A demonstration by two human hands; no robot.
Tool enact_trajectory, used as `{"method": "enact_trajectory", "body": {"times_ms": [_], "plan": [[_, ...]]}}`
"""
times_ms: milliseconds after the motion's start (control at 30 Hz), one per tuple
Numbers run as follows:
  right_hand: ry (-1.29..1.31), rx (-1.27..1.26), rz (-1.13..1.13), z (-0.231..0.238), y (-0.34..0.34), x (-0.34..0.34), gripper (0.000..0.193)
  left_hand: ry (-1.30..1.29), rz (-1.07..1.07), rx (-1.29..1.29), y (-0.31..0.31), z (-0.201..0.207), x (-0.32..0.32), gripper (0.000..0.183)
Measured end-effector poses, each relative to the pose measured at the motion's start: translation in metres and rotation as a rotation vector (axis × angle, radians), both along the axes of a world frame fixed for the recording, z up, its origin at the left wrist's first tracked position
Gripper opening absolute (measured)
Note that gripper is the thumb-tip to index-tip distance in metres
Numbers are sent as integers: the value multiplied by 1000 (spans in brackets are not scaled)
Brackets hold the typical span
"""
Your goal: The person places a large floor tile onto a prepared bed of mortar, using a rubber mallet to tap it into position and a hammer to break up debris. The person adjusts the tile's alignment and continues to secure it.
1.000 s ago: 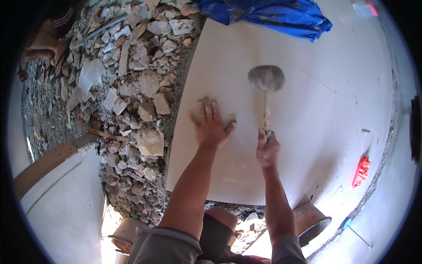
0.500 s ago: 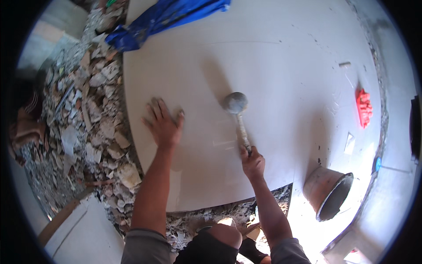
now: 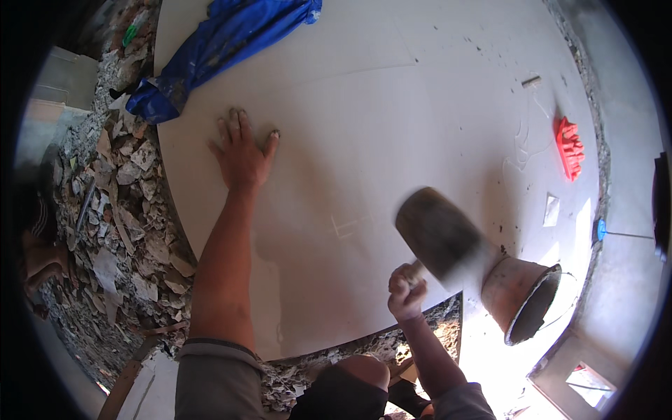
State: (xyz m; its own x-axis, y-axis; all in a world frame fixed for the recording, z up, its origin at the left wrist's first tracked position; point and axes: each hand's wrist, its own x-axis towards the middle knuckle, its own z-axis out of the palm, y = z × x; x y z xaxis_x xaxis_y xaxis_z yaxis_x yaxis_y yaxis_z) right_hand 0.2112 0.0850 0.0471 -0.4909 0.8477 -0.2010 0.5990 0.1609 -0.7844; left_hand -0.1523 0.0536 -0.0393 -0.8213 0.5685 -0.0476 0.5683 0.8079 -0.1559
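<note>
My left hand (image 3: 243, 155) lies flat with spread fingers on the large pale tile floor (image 3: 336, 140), near its left edge. My right hand (image 3: 407, 290) is closed round the handle of a mallet, low in the middle of the view. The mallet's thick dark head (image 3: 441, 234) is lifted off the tiles and smeared by motion. Most of the handle is hidden by my fist and the head. Below my right hand, the tiles end at a cut-out showing rough ground.
Broken rubble (image 3: 133, 203) borders the tiles on the left. A blue cloth (image 3: 224, 49) lies at the far left. On the right are a tilted bucket (image 3: 514, 290), a red bag-like item (image 3: 570, 148), a small grey piece (image 3: 532, 82) and a blue round thing (image 3: 600, 229) by the wall.
The mallet has swung up from the tile, its head now raised and blurred to the right of my fist. My left hand has moved farther away across the tiles.
</note>
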Motion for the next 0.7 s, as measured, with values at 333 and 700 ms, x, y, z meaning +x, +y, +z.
{"method": "enact_trajectory", "body": {"times_ms": [333,700], "plan": [[102,16,-5,-5,9,-8,31,-44,15,-39,1,-2,-1,82],[-162,-6,72,-11,10,-28,35,-74,47,91,-3,0,-5,85]]}}
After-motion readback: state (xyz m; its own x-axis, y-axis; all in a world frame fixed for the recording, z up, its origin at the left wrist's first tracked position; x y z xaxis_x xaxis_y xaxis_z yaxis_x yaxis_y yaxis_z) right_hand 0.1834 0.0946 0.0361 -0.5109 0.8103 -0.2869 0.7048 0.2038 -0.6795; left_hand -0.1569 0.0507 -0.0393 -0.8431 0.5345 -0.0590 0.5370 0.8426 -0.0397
